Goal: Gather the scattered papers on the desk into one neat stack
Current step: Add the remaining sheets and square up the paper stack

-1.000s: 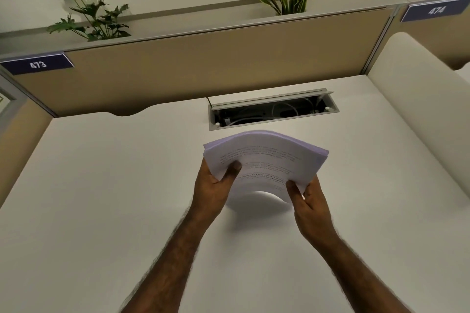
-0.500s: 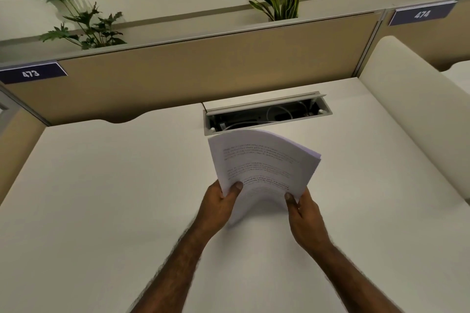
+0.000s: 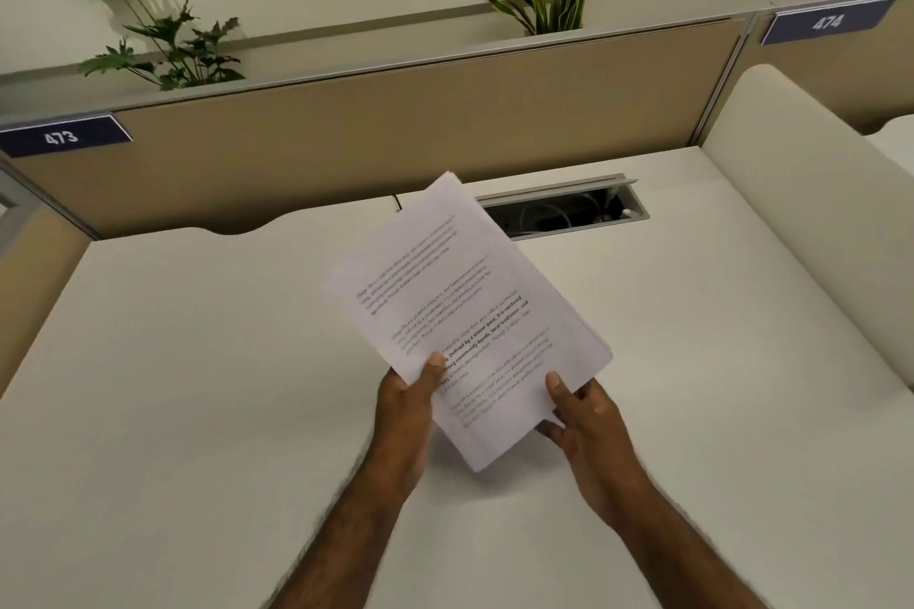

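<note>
Since no loose sheet shows anywhere on the white desk (image 3: pixel 207 361), the gathering itself looks done: every visible page sits in the one sheaf of printed papers (image 3: pixel 465 312) held up above the desktop, near its middle and in front of the open cable tray (image 3: pixel 569 213). The left hand (image 3: pixel 403 410) grips the sheaf's lower left edge, thumb on the printed face and fingers behind. The right hand (image 3: pixel 583 420) pinches the lower right edge the same way. The sheaf is tilted, its top corner leaning toward the beige partition (image 3: pixel 395 129), and along the right side the page edges fan out slightly rather than lining up flush. What remains, by my judgement, is squaring those edges, likely by tapping the sheaf on the desk, and then laying it down flat as a tidy stack.
</note>
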Demonstrator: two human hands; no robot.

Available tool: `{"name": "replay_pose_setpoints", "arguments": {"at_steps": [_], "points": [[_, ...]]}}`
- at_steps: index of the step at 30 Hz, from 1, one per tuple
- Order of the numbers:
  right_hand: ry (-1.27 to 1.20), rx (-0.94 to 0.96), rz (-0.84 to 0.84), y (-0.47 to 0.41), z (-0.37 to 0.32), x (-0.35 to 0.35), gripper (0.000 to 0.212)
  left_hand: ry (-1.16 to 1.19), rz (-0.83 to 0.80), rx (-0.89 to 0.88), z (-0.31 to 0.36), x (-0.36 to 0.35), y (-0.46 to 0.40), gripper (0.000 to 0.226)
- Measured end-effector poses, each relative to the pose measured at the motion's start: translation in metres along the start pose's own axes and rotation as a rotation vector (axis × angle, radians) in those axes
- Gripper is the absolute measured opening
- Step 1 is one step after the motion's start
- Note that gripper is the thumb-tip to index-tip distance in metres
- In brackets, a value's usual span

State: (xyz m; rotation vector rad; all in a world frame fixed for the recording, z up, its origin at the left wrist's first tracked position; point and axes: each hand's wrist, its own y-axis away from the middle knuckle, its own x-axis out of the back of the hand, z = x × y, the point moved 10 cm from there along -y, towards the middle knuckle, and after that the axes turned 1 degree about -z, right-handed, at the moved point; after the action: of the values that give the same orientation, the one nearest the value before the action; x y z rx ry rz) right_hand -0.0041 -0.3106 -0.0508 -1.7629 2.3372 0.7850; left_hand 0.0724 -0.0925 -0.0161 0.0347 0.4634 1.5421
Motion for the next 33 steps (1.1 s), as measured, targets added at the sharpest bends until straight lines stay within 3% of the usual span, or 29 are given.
{"name": "replay_pose_setpoints", "arguments": {"at_steps": [5,11,14,19,21,26,29,33], "points": [[0.019,0.067,0.098,0.002,-0.01,-0.012,0.037,0.166,-0.029,0.098,-0.028,-0.014,0.015,0.045],[0.201,0.122,0.115,-0.011,-0.047,0.019,0.027,0.3,-0.092,0.045,0.005,0.024,-0.005,0.049],[0.233,0.145,0.073,-0.013,-0.06,0.032,0.028,0.119,0.009,-0.043,0.035,0.065,-0.02,0.037],[0.342,0.211,0.03,-0.008,-0.073,0.023,0.029,-0.386,-0.088,-0.143,0.06,0.056,-0.028,0.049],[0.399,0.259,0.028,-0.007,-0.081,0.012,0.029,-0.505,-0.078,-0.185,0.063,0.05,-0.029,0.044],[0.419,0.4,0.078,-0.004,-0.093,0.002,0.036,-0.524,0.085,-0.328,0.071,0.058,-0.025,0.026],[0.481,0.415,0.088,-0.006,-0.085,0.003,0.036,-0.491,0.192,-0.285,0.051,0.076,-0.028,0.024],[0.623,0.332,0.082,-0.018,-0.051,0.009,0.043,-0.507,0.133,-0.246,0.024,0.072,-0.029,0.036]]}}
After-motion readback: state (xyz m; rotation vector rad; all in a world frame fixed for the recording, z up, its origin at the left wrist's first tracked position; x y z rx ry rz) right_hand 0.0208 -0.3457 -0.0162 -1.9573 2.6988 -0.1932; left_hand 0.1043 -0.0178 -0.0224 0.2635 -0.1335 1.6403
